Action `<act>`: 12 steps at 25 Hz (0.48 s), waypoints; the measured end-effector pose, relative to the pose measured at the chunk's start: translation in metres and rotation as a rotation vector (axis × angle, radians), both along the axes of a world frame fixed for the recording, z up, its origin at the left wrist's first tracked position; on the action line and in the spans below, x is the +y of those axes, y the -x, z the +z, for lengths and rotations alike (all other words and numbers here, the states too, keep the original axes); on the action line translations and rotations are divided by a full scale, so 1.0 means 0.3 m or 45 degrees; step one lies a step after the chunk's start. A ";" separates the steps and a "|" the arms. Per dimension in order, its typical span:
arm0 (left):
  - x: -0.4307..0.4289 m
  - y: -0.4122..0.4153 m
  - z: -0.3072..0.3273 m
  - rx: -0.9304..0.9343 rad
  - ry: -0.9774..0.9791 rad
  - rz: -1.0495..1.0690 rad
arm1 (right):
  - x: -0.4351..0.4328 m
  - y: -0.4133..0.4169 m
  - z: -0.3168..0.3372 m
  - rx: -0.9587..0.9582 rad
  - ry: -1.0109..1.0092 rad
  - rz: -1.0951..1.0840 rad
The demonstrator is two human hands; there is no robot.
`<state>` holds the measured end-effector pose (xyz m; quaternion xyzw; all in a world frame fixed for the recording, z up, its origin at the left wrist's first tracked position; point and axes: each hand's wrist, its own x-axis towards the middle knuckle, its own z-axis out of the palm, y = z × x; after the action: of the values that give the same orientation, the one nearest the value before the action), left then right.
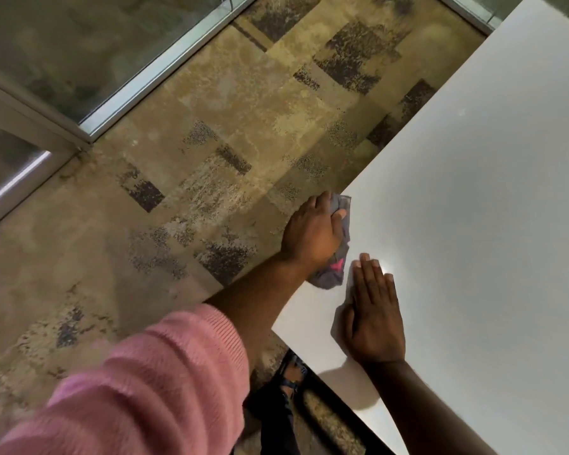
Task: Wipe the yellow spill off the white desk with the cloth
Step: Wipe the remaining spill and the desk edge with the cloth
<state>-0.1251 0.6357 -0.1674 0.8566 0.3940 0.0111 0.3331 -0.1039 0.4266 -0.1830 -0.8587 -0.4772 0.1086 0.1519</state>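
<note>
The white desk (pixel 473 198) fills the right side of the view, its left edge running diagonally. My left hand (pixel 312 231) presses a crumpled grey cloth (pixel 334 272) with a pink mark against the desk's left edge; the cloth shows above and below the hand. My right hand (pixel 373 320) lies flat on the desk, palm down, fingers together, just right of the cloth and holding nothing. I see no yellow spill on the visible desk surface.
Patterned tan and dark carpet (pixel 211 159) covers the floor left of the desk. A glass partition with a metal frame (pixel 138 83) runs along the upper left. A sandalled foot (pixel 291 372) shows under the desk's near corner.
</note>
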 end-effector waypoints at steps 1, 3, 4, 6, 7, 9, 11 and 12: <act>-0.027 0.079 0.004 0.011 -0.030 0.036 | 0.003 0.002 0.006 -0.009 0.007 -0.001; -0.066 0.201 0.020 0.069 -0.077 0.077 | 0.013 0.002 0.020 -0.013 0.034 -0.003; -0.070 0.218 0.023 0.094 -0.089 0.078 | 0.015 0.004 0.024 -0.014 0.046 -0.007; -0.043 0.162 0.022 0.081 -0.109 0.027 | 0.016 0.007 0.031 -0.006 0.040 -0.010; -0.019 0.098 0.025 0.067 -0.112 -0.021 | 0.018 0.004 0.032 -0.006 0.024 -0.011; 0.026 -0.016 0.024 0.062 -0.083 -0.122 | 0.014 0.021 0.021 -0.029 0.021 -0.008; 0.052 -0.092 0.019 0.095 -0.058 -0.176 | 0.014 0.007 0.021 -0.043 0.029 -0.009; 0.051 -0.084 0.010 0.089 -0.068 -0.168 | 0.014 0.006 0.017 -0.052 0.038 -0.012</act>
<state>-0.0999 0.6509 -0.1642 0.8891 0.3478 -0.0304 0.2961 -0.1057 0.4308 -0.1779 -0.8652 -0.4744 0.0973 0.1298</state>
